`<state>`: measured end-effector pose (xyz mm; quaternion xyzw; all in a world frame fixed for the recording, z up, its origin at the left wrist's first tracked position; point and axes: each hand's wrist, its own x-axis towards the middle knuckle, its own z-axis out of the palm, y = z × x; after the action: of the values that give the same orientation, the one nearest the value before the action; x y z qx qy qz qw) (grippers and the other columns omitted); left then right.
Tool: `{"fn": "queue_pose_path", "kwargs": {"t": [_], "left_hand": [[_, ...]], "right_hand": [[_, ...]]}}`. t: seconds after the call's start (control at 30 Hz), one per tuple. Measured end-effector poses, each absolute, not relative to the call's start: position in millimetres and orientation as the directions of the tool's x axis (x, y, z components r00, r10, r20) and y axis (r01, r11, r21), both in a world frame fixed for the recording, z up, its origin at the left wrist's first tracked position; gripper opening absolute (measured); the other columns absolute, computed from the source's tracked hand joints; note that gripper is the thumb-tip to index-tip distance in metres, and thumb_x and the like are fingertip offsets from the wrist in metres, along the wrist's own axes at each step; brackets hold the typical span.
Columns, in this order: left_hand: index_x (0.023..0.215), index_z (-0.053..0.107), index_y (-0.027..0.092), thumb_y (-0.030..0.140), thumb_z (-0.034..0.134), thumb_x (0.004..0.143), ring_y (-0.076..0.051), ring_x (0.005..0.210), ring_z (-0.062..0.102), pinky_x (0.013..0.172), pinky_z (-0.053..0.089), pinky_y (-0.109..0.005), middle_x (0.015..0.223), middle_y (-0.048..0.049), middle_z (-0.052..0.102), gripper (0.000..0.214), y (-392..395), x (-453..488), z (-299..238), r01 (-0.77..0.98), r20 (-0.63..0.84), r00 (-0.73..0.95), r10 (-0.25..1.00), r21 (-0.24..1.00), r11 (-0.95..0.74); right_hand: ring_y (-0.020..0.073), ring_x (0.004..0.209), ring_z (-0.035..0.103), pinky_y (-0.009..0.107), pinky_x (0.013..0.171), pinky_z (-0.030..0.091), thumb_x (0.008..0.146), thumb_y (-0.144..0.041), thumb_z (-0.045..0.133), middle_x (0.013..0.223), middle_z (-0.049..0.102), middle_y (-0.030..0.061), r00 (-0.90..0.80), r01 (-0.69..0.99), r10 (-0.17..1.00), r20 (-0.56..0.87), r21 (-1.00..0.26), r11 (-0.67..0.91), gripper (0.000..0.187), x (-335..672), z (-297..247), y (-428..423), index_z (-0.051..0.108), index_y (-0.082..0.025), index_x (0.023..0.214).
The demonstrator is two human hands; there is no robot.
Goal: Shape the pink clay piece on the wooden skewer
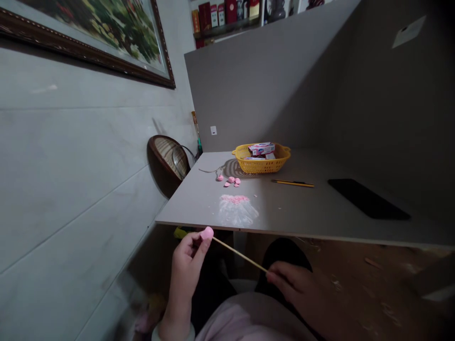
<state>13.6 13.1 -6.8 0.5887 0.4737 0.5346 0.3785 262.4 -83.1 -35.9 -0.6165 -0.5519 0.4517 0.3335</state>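
A yellow plastic basket (261, 163) stands on the grey desk (284, 208), and pink-and-white cartons (261, 149) are piled inside it. Both hands are held below the desk's near edge, above the lap. A soft pink lump (206, 233), possibly a marshmallow or clay, is seated on the tip of a thin wooden skewer (240, 255) and is pinched by the left hand (187, 259). The other end of the skewer is gripped between the fingers of the right hand (295, 282), though that grip is partly dim. Small pink pieces (232, 182) and a patch of white powder (236, 211) lie on the desk in front of the basket. A slim yellow tool (293, 183) and a black phone (368, 199) are placed to the right, and a framed painting (88, 33) is hung on the wall to the left.
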Motion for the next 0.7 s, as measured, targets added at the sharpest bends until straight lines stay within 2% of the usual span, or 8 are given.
{"fn": "queue_pose_path", "kwargs": {"t": [0.07, 0.13, 0.2, 0.3, 0.43, 0.53, 0.7], "left_hand": [[0.092, 0.076, 0.018, 0.046, 0.076, 0.083, -0.019, 0.077, 0.067, 0.070, 0.052, -0.027, 0.089, -0.0061, 0.078, 0.030, 13, 10, -5, 0.194, 0.285, 0.059, 0.957, 0.937, -0.291], [0.092, 0.077, 0.018, 0.047, 0.077, 0.083, -0.020, 0.077, 0.068, 0.070, 0.052, -0.027, 0.090, -0.0067, 0.078, 0.030, 14, 8, -3, 0.240, 0.273, 0.115, 0.955, 0.925, -0.293], [0.094, 0.078, 0.019, 0.048, 0.077, 0.082, -0.020, 0.078, 0.070, 0.070, 0.053, -0.027, 0.091, -0.0073, 0.079, 0.032, 15, 8, 0, 0.248, 0.259, 0.130, 0.957, 0.926, -0.284], [0.107, 0.076, 0.018, 0.053, 0.076, 0.082, -0.022, 0.084, 0.072, 0.069, 0.055, -0.027, 0.101, -0.0104, 0.079, 0.043, 17, 11, 9, 0.134, 0.282, 0.161, 0.946, 0.943, -0.304], [0.127, 0.068, 0.018, 0.054, 0.075, 0.083, -0.024, 0.092, 0.073, 0.067, 0.057, -0.026, 0.112, -0.0139, 0.078, 0.058, 18, 22, 21, -0.004, 0.326, 0.170, 0.930, 0.944, -0.330], [0.124, 0.070, 0.019, 0.052, 0.077, 0.082, -0.026, 0.100, 0.074, 0.075, 0.059, -0.028, 0.117, -0.0144, 0.077, 0.054, 15, 33, 29, -0.027, 0.323, 0.154, 0.934, 0.946, -0.323], [0.114, 0.075, 0.018, 0.058, 0.077, 0.078, -0.027, 0.096, 0.074, 0.077, 0.061, -0.032, 0.117, -0.0154, 0.078, 0.053, 7, 44, 41, -0.002, 0.308, 0.182, 0.934, 0.950, -0.313]], "right_hand": [[0.0103, 0.043, 0.031, 0.026, 0.045, 0.024, 0.077, -0.077, 0.055, 0.048, 0.040, -0.0074, -0.187, 0.212, 0.918, -0.350, -0.927, -0.310, 0.055, 264, -51, -80, 0.059, -0.022, 0.071], [0.0078, 0.039, 0.022, 0.025, 0.041, 0.017, 0.071, -0.084, 0.055, 0.045, 0.032, -0.0105, -0.234, 0.147, 0.900, -0.367, -0.929, -0.341, 0.062, 264, -64, -78, 0.055, -0.023, 0.069], [0.0069, 0.043, 0.022, 0.024, 0.043, 0.016, 0.075, -0.084, 0.055, 0.049, 0.034, -0.0102, -0.202, 0.097, 0.924, -0.326, -0.945, -0.313, 0.062, 264, -67, -81, 0.055, -0.021, 0.071], [0.0078, 0.049, 0.027, 0.023, 0.046, 0.019, 0.084, -0.075, 0.058, 0.054, 0.038, -0.0084, -0.111, 0.080, 0.960, -0.257, -0.965, -0.249, 0.055, 266, -50, -91, 0.061, -0.020, 0.075], [0.0100, 0.051, 0.036, 0.023, 0.049, 0.030, 0.087, -0.067, 0.059, 0.055, 0.043, -0.0064, -0.006, 0.212, 0.984, -0.177, -0.962, -0.172, 0.047, 270, -17, -101, 0.063, -0.022, 0.073], [0.0125, 0.053, 0.044, 0.024, 0.054, 0.037, 0.089, -0.063, 0.056, 0.055, 0.048, -0.0045, 0.081, 0.362, 0.995, -0.063, -0.928, -0.088, 0.044, 272, -5, -105, 0.061, -0.024, 0.068], [0.0169, 0.057, 0.056, 0.027, 0.060, 0.046, 0.093, -0.054, 0.053, 0.059, 0.061, -0.0010, 0.134, 0.547, 0.985, 0.108, -0.837, 0.017, 0.038, 275, -2, -111, 0.065, -0.027, 0.068]]}}
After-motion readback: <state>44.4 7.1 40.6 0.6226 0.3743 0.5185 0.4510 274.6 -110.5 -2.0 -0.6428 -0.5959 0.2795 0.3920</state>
